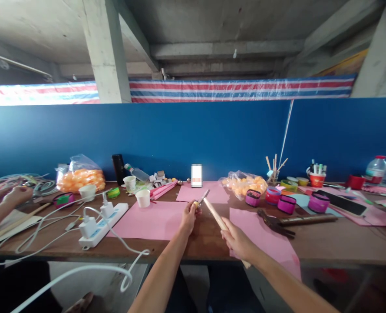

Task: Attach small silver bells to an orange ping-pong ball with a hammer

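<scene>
In front of me, over the brown table (212, 230), my left hand (189, 218) is closed on what looks like a small knife (204, 197). Its grey blade points up and to the right, and a yellowish part shows at the fingers. Fingers wrapped round it, my right hand (236, 239) grips a pale wooden stick (216, 213), tilted with its far end close to the blade. Whether blade and stick touch, I cannot tell. Pink paper sheets (147, 221) lie on both sides of my hands. A hammer (277, 222) rests to the right of my right hand.
At left are a white power strip (104, 226) with looping cables, paper cups (143, 198) and a bag of orange balls (82, 179). Another such bag (245, 184), purple-banded containers (286, 204) and a phone (344, 203) lie right. Another person's hands (17, 195) show at far left.
</scene>
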The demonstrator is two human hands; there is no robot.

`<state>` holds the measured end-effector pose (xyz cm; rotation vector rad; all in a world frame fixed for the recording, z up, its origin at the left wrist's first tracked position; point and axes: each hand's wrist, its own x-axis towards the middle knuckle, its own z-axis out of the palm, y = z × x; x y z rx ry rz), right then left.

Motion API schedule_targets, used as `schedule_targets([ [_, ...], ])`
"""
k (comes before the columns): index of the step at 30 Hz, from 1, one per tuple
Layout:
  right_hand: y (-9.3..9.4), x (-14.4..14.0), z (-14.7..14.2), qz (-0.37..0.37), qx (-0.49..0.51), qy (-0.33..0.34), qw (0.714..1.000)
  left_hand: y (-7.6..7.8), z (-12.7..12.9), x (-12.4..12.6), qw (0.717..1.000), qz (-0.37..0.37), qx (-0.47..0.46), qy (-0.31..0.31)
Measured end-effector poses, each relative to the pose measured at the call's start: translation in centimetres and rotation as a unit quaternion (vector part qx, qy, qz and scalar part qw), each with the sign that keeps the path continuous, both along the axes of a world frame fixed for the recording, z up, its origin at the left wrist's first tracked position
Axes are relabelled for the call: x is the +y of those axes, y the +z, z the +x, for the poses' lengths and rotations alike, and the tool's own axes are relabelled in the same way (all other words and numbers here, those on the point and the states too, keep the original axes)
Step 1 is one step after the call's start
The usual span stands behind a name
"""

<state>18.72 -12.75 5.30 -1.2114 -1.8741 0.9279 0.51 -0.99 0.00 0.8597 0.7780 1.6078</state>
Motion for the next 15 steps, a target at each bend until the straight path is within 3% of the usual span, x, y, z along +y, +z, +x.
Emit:
schedule_targets([
  [8, 0.38, -0.18, -0.31, 0.03, -0.044, -0.023, 0.998, 0.06, 0.03, 0.05, 1.0, 0.001, -0.022, 0.009],
  [15, 0.59, -0.55, 0.09, 0.053, -0.025, -0.021, 0.998, 0.57, -0.03, -0.42, 0.999, -0.003, -0.034, -0.003],
])
